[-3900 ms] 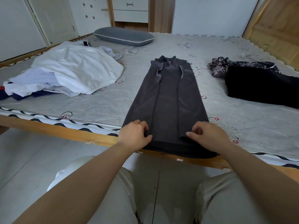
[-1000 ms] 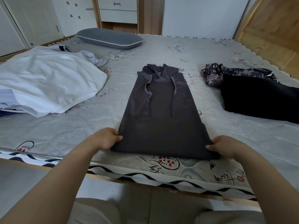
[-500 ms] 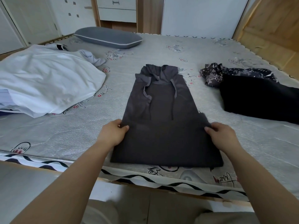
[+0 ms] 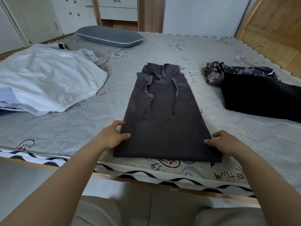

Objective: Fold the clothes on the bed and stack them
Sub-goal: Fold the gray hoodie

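1. A dark grey hooded sweatshirt [image 4: 164, 111], folded into a long narrow panel with its hood at the far end and two drawstrings trailing down its front, lies flat on the grey patterned mattress [image 4: 162, 51] near the bed's near edge.
2. The person's left hand [image 4: 112, 137] sits at the sweatshirt's left edge, a little above the hem; the thumb lies on top of the fabric and a finger curls against the edge, so it appears to pinch the cloth.
3. The right hand [image 4: 226, 142] sits at the sweatshirt's right edge near the lower corner, thumb resting on the top surface and fingers curled at the side, gripping the edge in the same way.
4. Both bare forearms reach in from the bottom of the view, one on each side of the garment.
5. A heap of loose white cotton clothing [image 4: 47, 77] lies on the left part of the mattress, well apart from the sweatshirt.
6. A flat black garment [image 4: 260, 97] lies on the right, with a dark floral-print fabric [image 4: 216, 72] bunched just behind it and touching it.
7. A long grey pillow with pale piping [image 4: 109, 36] rests at the far side of the bed.
8. A pale wooden bed frame [image 4: 179, 185] runs below the mattress's black-and-white zigzag border.
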